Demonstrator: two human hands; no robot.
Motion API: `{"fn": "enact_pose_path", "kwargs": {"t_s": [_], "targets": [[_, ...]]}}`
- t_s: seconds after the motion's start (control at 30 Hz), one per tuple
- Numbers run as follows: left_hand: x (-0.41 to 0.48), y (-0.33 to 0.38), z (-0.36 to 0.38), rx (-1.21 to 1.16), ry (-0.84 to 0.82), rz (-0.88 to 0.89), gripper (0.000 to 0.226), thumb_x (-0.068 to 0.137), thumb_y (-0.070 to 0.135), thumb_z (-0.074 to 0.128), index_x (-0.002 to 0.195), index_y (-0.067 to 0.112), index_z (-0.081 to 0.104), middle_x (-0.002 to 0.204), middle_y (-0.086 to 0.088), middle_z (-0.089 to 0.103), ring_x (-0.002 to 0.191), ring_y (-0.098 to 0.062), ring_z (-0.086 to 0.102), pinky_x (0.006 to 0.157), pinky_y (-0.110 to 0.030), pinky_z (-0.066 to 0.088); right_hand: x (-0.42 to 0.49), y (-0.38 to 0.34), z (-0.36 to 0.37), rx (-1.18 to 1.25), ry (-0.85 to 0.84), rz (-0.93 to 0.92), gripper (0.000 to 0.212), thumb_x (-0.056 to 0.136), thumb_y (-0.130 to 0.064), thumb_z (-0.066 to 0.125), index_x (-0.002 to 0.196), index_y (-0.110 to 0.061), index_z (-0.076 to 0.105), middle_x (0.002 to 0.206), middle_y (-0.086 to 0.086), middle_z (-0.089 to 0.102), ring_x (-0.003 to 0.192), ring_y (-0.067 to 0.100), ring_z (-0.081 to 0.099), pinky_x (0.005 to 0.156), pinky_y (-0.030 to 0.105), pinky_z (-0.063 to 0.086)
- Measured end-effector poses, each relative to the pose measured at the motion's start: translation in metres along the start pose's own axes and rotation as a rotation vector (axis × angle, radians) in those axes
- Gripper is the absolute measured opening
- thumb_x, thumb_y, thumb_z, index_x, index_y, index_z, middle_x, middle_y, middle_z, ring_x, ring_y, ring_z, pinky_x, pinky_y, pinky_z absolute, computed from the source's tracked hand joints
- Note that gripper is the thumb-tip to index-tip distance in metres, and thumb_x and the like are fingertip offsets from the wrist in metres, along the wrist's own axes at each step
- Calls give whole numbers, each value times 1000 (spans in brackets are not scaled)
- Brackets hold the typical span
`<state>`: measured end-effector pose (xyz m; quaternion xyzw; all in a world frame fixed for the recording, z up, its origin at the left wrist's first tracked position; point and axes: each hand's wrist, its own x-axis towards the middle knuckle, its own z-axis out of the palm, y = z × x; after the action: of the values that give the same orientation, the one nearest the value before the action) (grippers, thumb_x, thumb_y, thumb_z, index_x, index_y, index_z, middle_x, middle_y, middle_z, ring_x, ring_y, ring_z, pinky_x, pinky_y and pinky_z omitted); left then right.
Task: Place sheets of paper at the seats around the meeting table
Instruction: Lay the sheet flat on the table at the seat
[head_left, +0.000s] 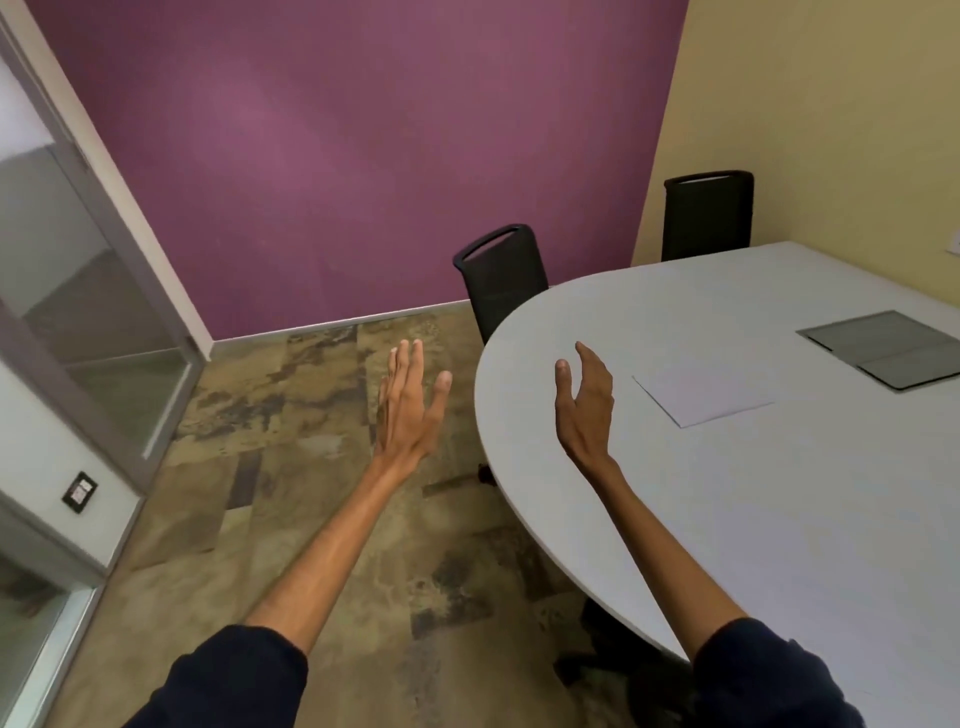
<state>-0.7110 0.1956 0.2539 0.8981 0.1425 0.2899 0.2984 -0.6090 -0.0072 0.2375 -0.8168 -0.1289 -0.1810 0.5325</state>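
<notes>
A white sheet of paper (702, 391) lies flat on the pale grey meeting table (727, 519), near its rounded end. My right hand (584, 402) hovers over the table just left of the sheet, fingers apart, holding nothing. My left hand (410, 400) is stretched out over the floor beyond the table's edge, fingers straight and spread, also holding nothing. Two black chairs stand at the table: one (501, 280) at the rounded end, one (707, 215) at the far side.
A grey cover panel (885, 347) is set into the tabletop at the right. A glass door and partition (88, 312) stand at the left. Purple wall ahead, yellow wall at the right, brown patterned floor (311, 493) between door and table.
</notes>
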Motion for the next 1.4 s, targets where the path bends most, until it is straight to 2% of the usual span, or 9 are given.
{"fn": "enact_pose_path", "kwargs": {"t_s": [0.23,0.37,0.53,0.73,0.83,0.93,1.07,1.27,1.4], "targets": [[67,-72,2,-21,-25,-39,71,96,61,27,154,25,11,163,2,3,150,-14,5,118,-51,23,40,-9,83,-42,26,33,59,94,-59,36,142,-26,43,149,0,44,135,19,42,113,41,30],[109,-106,25,-30,-39,-11,71,96,57,29,154,17,16,163,-1,6,150,-10,-6,122,-46,16,73,3,130,-62,43,53,59,93,-58,36,142,-26,43,149,1,44,135,20,42,113,41,30],[190,-146,66,-37,-77,13,73,95,60,27,154,19,15,163,-1,4,149,-9,-9,121,-37,8,133,29,193,-69,68,96,55,95,-55,36,141,-26,44,149,1,45,135,21,43,113,45,32],[295,-169,128,-89,-190,21,69,98,55,32,155,20,13,163,-1,2,149,-9,-10,122,-41,7,211,54,237,-101,129,177,52,97,-54,33,140,-27,44,149,1,45,136,21,42,113,41,30],[330,-163,158,-124,-235,21,68,99,53,32,155,20,13,163,-1,1,149,-11,-9,122,-41,6,235,66,238,-120,177,225,58,95,-58,27,140,-26,45,148,1,45,137,19,41,115,42,29],[361,-150,192,-176,-293,91,67,98,55,32,154,22,16,163,0,4,149,-10,-7,122,-41,8,258,81,226,-138,234,261,53,99,-53,29,140,-24,46,147,0,46,138,17,38,115,43,28],[397,-120,247,-224,-399,169,65,99,53,33,154,22,19,163,0,8,150,-12,-2,122,-42,9,279,111,203,-190,316,336,47,102,-50,30,138,-25,46,144,-5,47,137,12,36,108,34,25],[428,-68,328,-275,-600,345,64,98,55,30,153,24,19,163,1,10,150,-15,6,120,-42,14,306,163,172,-279,449,469,46,102,-50,30,137,-25,46,143,-7,48,135,12,36,105,31,24],[458,-38,391,-347,-737,428,62,99,51,35,151,19,25,159,-4,24,149,-19,17,119,-44,23,333,196,154,-320,590,566,47,102,-50,31,138,-24,46,142,-5,48,136,14,36,109,38,28]]}}
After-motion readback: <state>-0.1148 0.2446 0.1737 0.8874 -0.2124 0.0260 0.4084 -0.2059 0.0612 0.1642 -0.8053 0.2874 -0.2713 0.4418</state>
